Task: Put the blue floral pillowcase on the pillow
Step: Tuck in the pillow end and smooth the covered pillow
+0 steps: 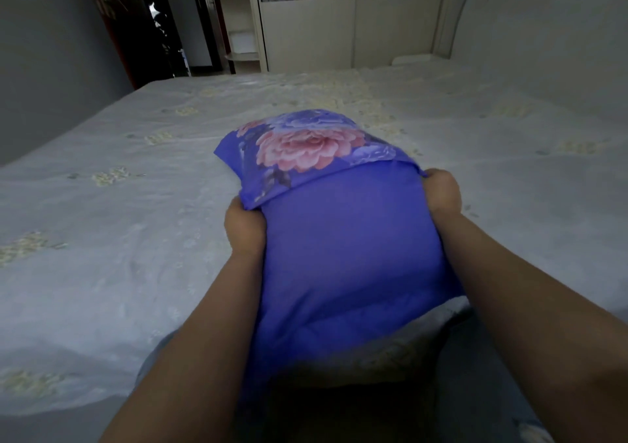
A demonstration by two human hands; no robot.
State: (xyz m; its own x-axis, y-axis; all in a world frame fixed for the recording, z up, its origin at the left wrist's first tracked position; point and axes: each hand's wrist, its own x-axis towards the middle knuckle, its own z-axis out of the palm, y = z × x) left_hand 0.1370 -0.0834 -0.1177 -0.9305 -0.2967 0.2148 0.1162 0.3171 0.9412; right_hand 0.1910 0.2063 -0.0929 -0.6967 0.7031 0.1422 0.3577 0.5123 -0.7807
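1 blue floral pillowcase (339, 245) over 1 pillow (390, 351) on the bed (136, 171); 2 hands, left (244, 225) and right (441, 191), apart, arms outstretched, each gripping a pillowcase side.

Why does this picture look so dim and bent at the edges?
Head view: the room is dimly lit, so colours go grey; the wide lens curves the bed and wardrobe lines; the pillowcase and both hands, left and right, look soft, and the near forearms blur.
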